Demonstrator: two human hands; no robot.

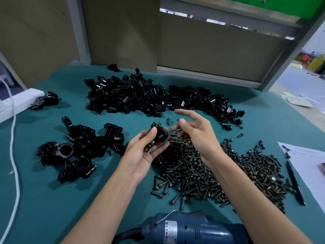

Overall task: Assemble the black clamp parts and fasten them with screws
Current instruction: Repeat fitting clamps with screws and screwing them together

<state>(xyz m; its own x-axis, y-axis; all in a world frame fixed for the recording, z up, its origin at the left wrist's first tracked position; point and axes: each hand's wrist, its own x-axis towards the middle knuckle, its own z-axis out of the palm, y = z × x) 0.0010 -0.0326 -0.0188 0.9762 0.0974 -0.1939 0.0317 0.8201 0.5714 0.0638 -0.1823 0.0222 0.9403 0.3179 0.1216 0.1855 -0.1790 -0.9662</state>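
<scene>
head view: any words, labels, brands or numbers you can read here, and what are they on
White label on the blue power tool: several printed lines, too small and blurred to read.
Lined paper sheet: faint print, too blurred to read.
No other text is readable.

Two hands (140, 155) (197, 133), one drill (193, 229), one pen (295, 184)

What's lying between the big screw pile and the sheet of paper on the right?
A black pen lies there, along the left edge of the paper, in the head view.
</scene>
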